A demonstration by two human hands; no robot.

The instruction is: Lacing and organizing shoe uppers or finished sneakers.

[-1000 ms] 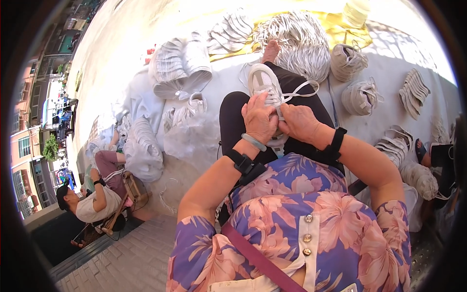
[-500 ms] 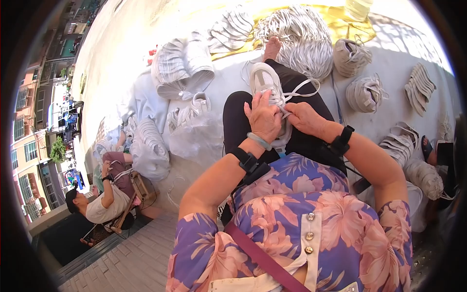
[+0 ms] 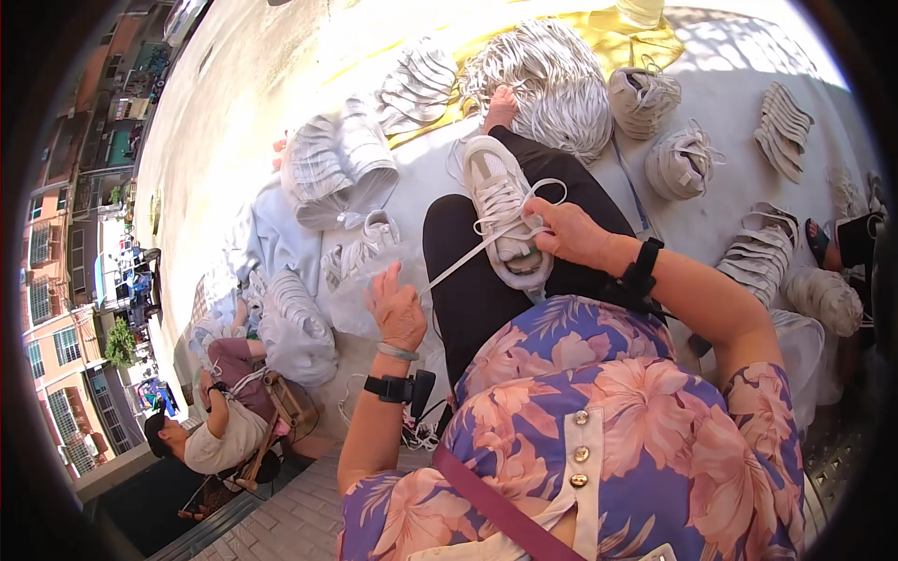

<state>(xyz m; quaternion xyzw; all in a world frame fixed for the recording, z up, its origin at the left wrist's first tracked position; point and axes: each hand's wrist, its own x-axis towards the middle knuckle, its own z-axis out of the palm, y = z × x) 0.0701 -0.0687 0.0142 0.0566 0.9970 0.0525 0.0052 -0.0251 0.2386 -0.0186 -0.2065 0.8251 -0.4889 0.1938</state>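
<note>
White low-top sneaker with a pale grey mesh toe (image 3: 496, 178) lies across my lap, sole down on black cloth trousers (image 3: 458, 248), its long axis running from the toe between 11 and 12 o'clock to the heel between 5 and 6, nearest my body. My right hand (image 3: 572, 234) is the nearer one, just beside the throat at 3 to 4 o'clock, thumb and fingers pinched together on the flat white woven lace (image 3: 463, 263), which makes a loose loop above them. My left hand (image 3: 397, 307) is well apart from the shoe at 8 o'clock; a length of lace runs straight across to it and looks gripped, though the pinch itself is turned from view and the outer fingers are spread and curved.

Smooth panels frame the mesh, and the rounded sole has a pale rim. Under my left hand lies a crumpled, filmy clear plastic bag (image 3: 355, 299). At 12 to 1 o'clock sits a tangled heap of glossy white strips (image 3: 557, 103), partly on a creased yellow sheet (image 3: 650, 47). Near 2 o'clock are two rounded off-white shoe bundles (image 3: 681, 166), lace ends sticking out.
</note>
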